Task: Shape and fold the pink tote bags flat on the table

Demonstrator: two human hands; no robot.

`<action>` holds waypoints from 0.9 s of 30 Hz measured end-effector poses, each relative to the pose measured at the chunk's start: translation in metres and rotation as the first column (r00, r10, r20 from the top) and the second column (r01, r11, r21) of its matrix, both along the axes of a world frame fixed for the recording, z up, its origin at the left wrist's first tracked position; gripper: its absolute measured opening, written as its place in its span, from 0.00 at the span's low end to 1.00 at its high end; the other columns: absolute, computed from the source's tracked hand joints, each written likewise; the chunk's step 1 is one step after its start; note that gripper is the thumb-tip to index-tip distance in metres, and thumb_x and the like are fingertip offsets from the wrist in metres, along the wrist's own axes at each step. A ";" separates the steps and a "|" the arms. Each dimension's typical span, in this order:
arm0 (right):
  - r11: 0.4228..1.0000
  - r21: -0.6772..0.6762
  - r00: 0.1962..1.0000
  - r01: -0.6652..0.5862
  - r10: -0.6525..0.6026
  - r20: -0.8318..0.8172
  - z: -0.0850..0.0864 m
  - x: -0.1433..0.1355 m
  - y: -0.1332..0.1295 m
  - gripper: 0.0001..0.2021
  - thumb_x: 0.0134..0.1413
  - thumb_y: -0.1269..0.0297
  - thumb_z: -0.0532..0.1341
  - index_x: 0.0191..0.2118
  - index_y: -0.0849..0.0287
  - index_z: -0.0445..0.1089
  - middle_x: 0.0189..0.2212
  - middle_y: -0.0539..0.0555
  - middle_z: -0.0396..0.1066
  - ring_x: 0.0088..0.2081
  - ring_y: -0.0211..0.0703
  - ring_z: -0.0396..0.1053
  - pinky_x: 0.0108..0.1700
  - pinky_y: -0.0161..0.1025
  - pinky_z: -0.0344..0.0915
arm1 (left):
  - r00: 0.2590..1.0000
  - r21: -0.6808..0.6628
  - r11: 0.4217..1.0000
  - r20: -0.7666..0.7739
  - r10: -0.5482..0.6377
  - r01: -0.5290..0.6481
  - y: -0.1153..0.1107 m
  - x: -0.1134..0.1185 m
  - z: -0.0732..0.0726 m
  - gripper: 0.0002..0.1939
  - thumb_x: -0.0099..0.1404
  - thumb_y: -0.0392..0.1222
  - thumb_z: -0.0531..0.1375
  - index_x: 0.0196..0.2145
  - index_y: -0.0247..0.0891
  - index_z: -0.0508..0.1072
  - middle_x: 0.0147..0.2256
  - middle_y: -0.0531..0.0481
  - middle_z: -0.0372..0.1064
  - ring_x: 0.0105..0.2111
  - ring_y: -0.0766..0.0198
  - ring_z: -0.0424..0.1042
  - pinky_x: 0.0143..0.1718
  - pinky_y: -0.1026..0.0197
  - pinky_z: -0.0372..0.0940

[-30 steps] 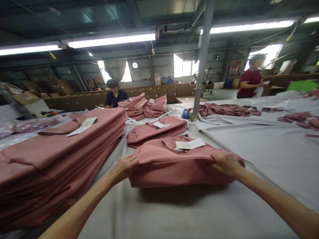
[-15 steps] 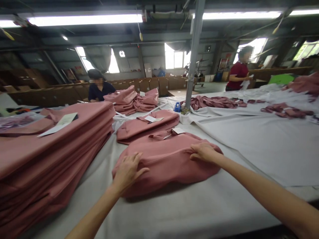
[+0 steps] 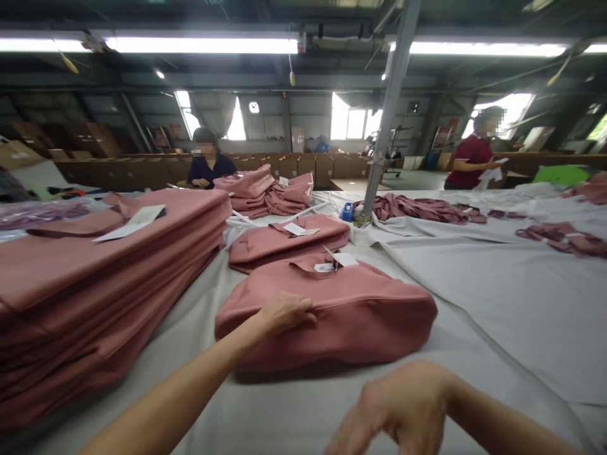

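A folded pink garment [image 3: 360,309] with a white paper tag lies on the grey table cloth [image 3: 497,297] in front of me. My left hand [image 3: 284,313] rests on its near left part, fingers curled over a fold of the cloth. My right hand [image 3: 393,407] hangs in the air close to the camera, off the garment, fingers loosely bent and holding nothing. A second folded pink garment [image 3: 284,240] with a tag lies just behind the first.
A tall stack of folded pink garments [image 3: 95,278] fills the left side. More pink pieces [image 3: 417,208] lie by a metal pole [image 3: 386,120]. One person [image 3: 206,167] sits at the far side; another [image 3: 474,158] stands at the right. Cardboard boxes line the back.
My right hand has let go of the garment's right end and pulled back toward me. My left hand has slid further onto the garment and curled over its fold.
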State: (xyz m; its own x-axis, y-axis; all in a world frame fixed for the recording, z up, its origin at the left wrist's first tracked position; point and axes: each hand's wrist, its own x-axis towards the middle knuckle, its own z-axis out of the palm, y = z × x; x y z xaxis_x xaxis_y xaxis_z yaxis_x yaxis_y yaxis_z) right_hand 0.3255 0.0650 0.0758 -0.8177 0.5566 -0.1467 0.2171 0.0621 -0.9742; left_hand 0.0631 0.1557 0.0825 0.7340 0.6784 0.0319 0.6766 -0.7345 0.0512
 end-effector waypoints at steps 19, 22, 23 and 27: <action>0.935 -0.291 0.952 0.201 -0.256 -0.166 -0.083 -0.030 0.052 0.41 0.44 0.44 0.69 0.61 0.60 0.61 0.57 0.63 0.64 0.61 0.55 0.58 0.62 0.52 0.55 | 0.962 -0.077 0.963 -0.113 0.249 -0.259 -0.016 -0.065 -0.025 0.24 0.61 0.34 0.55 0.56 0.42 0.64 0.49 0.44 0.73 0.47 0.49 0.72 0.42 0.55 0.64; 0.934 -0.224 0.944 0.279 -0.310 -0.113 -0.078 -0.024 0.047 0.43 0.38 0.45 0.72 0.59 0.63 0.63 0.53 0.64 0.68 0.57 0.56 0.64 0.58 0.51 0.61 | 0.960 -0.099 0.958 -0.104 0.261 -0.271 -0.014 -0.074 -0.026 0.21 0.63 0.39 0.56 0.54 0.39 0.66 0.51 0.43 0.71 0.50 0.48 0.71 0.46 0.53 0.64; 0.927 -0.193 0.935 0.321 -0.343 -0.091 -0.068 -0.016 0.042 0.41 0.37 0.46 0.73 0.57 0.63 0.66 0.51 0.64 0.69 0.55 0.57 0.65 0.56 0.51 0.63 | 0.962 -0.106 0.958 -0.102 0.255 -0.265 -0.012 -0.077 -0.024 0.20 0.63 0.41 0.56 0.53 0.40 0.67 0.50 0.43 0.72 0.50 0.48 0.71 0.46 0.52 0.64; 0.802 0.273 0.836 0.532 -0.549 -0.017 0.002 0.042 0.012 0.19 0.46 0.57 0.70 0.44 0.58 0.74 0.41 0.55 0.74 0.44 0.50 0.70 0.50 0.45 0.65 | 0.957 -0.123 0.951 -0.100 0.271 -0.282 -0.005 -0.078 -0.003 0.26 0.60 0.49 0.60 0.55 0.43 0.67 0.48 0.44 0.73 0.48 0.45 0.71 0.45 0.51 0.65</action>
State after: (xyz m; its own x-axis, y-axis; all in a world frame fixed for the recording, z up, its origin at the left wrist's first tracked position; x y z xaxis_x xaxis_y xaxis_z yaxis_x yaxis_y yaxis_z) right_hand 0.3675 0.0770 0.0775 -0.3677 0.9296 0.0241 0.3472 0.1613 -0.9238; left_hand -0.0153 0.1503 0.0797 0.5133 0.8489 -0.1259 0.8582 -0.5081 0.0732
